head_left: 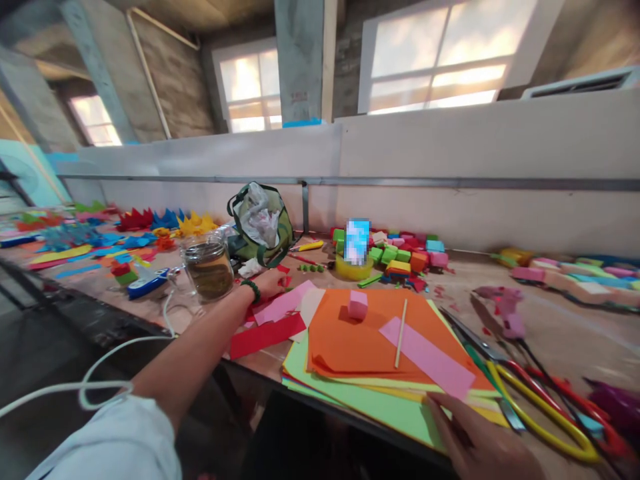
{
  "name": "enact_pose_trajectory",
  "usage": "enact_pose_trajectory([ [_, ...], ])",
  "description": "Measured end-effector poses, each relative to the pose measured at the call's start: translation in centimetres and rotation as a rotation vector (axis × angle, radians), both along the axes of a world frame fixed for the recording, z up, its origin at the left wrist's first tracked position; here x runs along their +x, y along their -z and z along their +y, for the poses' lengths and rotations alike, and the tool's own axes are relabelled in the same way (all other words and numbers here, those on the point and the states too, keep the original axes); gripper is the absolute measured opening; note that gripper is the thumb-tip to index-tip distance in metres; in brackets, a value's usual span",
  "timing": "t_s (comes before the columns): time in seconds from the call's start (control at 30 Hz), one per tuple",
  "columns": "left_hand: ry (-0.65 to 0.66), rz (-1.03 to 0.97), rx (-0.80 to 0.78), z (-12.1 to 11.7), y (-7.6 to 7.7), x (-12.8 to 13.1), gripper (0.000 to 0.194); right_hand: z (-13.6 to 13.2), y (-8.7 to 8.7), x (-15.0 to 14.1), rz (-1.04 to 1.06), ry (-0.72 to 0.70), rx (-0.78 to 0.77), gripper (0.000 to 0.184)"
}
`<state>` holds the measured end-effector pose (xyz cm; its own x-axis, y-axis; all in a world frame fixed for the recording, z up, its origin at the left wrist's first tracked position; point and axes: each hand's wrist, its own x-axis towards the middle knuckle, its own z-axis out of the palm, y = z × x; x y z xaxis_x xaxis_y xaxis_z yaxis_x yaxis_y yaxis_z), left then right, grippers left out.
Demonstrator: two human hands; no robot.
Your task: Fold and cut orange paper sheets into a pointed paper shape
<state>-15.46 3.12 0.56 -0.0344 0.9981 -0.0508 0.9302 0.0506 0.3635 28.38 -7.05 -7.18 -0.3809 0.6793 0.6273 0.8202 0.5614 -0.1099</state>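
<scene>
My left hand [270, 285], a dark green beaded bracelet at its wrist, reaches over the table's left side. Its fingers are closed at a small red piece of paper [283, 270]. Below it lie a pink strip [285, 303] and a red strip [267, 335]. My right hand [483, 440] rests with fingers stretched out at the front edge of a stack of coloured sheets, light green paper [370, 407] under orange paper [345, 347]. On the orange sheet are a pink paper cube [358, 305], a pink strip [430, 357] and a thin wooden stick [401, 333].
Scissors with yellow handles [540, 413] and a pink glue gun [505, 310] lie right. A lidded glass jar [206, 267], a blue stapler-like tool [147, 283] and a green bag [280, 220] stand left. Coloured paper blocks [400, 257] and a phone [357, 241] are behind.
</scene>
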Motion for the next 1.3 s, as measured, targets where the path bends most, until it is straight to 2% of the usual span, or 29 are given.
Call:
enact_pose_trajectory([
  [0.07, -0.040, -0.112, 0.062, -0.4, -0.9, -0.2, 0.027, -0.1, -0.2, -0.3, 0.057, 0.017, -0.033, 0.034],
  [0.13, -0.079, -0.251, 0.159, -0.9, -2.5, 0.1, 0.023, -0.2, -0.8, -0.5, 0.142, 0.015, -0.104, 0.032],
  [0.2, -0.091, -0.429, 0.269, -1.2, -4.4, 1.2, 0.028, -0.4, -1.7, -0.7, 0.259, 0.000, -0.204, 0.030],
  [0.27, -0.055, -0.641, 0.344, -1.4, -5.8, 3.8, 0.035, -0.5, -2.9, -1.0, 0.385, 0.003, -0.257, 0.029],
  [0.33, 0.019, -0.861, 0.341, -1.7, -6.2, 7.8, 0.041, -0.6, -4.4, -1.5, 0.490, 0.018, -0.207, 0.025],
  [0.4, 0.101, -1.057, 0.256, -2.0, -5.4, 12.5, 0.045, -0.3, -5.8, -2.3, 0.544, 0.007, -0.076, 0.018],
  [0.5, 0.169, -1.275, 0.090, -2.7, -3.1, 18.4, 0.050, 0.6, -7.3, -4.0, 0.486, -0.106, 0.137, 0.020],
  [0.6, 0.191, -1.415, -0.030, -3.4, -0.6, 21.5, 0.047, 1.9, -7.5, -5.4, 0.325, -0.151, 0.154, 0.029],
  [0.73, 0.182, -1.548, -0.133, -4.0, 1.5, 22.2, 0.044, 3.3, -6.3, -6.4, 0.146, -0.174, 0.152, 0.025],
  [0.87, 0.149, -1.636, -0.197, -4.0, 2.4, 21.8, 0.040, 3.7, -5.5, -6.5, 0.149, -0.219, 0.203, 0.019],
  [1.1, 0.133, -1.716, -0.292, -3.7, 2.8, 21.8, 0.041, 3.5, -5.6, -6.0, 0.162, -0.280, 0.189, 0.026],
  [1.3, 0.269, -1.642, -0.358, -4.1, 2.7, 21.6, 0.031, 3.3, -5.6, -5.4, 0.197, -0.304, 0.148, 0.023],
])
